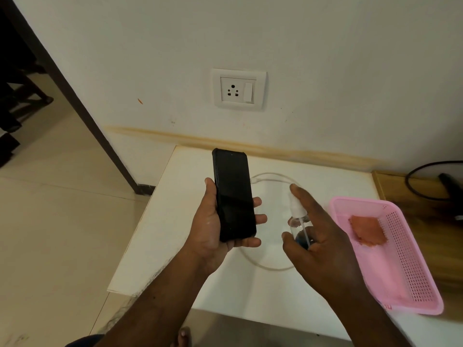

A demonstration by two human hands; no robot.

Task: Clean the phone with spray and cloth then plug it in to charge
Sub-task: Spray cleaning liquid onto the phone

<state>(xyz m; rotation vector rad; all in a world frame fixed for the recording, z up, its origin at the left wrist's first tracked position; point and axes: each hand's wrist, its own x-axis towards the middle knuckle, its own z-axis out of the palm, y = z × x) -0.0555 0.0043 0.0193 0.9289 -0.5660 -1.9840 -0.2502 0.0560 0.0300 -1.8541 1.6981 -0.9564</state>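
Note:
My left hand [213,229] holds a black phone [233,194] upright over the white table, its dark screen facing me. My right hand [318,234] grips a small clear spray bottle [298,221] with a white nozzle, forefinger resting on the pump top, the nozzle pointing left toward the phone. An orange cloth [368,230] lies folded inside a pink plastic basket [411,259] at the right. A white charging cable [268,175] loops on the table behind and below my hands. A wall socket with a switch [238,90] sits above the table.
The white table [175,221] stands against the wall, with tiled floor to its left. A wooden surface at the right carries a black cable [421,176]. A dark door frame [75,101] runs along the left.

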